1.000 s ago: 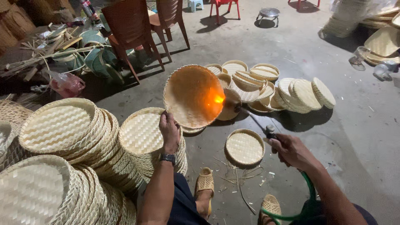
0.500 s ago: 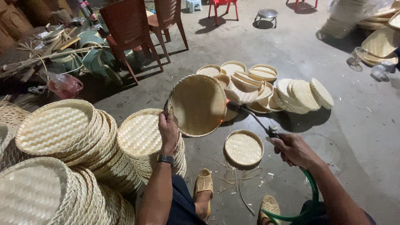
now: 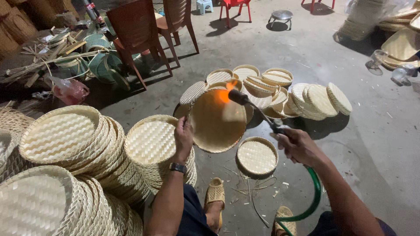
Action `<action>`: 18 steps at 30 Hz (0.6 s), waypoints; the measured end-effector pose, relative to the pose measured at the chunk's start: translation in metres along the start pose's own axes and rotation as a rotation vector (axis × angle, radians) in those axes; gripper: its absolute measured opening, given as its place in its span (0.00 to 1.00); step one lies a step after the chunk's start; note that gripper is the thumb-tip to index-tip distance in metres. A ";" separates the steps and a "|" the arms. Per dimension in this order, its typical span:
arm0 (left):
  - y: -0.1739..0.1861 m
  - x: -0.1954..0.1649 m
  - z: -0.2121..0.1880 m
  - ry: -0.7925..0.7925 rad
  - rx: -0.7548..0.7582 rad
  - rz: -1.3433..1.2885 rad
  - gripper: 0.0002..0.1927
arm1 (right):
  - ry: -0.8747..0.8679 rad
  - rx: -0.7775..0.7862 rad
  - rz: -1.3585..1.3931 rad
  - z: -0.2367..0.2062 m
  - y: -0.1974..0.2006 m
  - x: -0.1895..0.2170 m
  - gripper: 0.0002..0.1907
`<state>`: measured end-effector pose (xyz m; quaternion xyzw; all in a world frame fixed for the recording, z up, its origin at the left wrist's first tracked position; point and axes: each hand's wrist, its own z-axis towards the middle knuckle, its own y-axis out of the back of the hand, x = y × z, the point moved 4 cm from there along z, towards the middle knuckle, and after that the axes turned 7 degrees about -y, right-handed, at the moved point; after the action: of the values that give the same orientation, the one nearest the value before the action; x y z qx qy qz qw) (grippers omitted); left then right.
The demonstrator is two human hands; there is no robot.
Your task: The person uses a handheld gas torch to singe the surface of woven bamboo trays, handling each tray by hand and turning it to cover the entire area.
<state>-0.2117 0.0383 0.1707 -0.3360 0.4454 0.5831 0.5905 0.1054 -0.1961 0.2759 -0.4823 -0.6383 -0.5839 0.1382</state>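
packages: one pink translucent plastic bag (image 3: pixel 70 91), crumpled, lies on the floor at the left side, beside the bundle of bamboo strips. a clear plastic wrapping (image 3: pixel 379 8) covers a stack of woven trays at the far right corner of the floor. clear plastic bottles (image 3: pixel 402 73) lie near the right edge. labels, signs, screens: none visible.

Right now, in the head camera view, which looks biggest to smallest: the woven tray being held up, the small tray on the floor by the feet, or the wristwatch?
1. Held woven tray, gripped by the left hand, though it is raised nearer the camera, which may flatter it.
2. Small floor tray.
3. Wristwatch, clearly smallest.
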 end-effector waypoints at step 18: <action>-0.040 0.017 -0.015 0.058 0.496 0.020 0.33 | -0.072 0.072 0.000 -0.013 -0.001 -0.064 0.19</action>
<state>-0.1756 0.0269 0.1445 -0.1930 0.5949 0.4522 0.6359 0.1317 -0.2366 0.2316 -0.4978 -0.6633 -0.5429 0.1324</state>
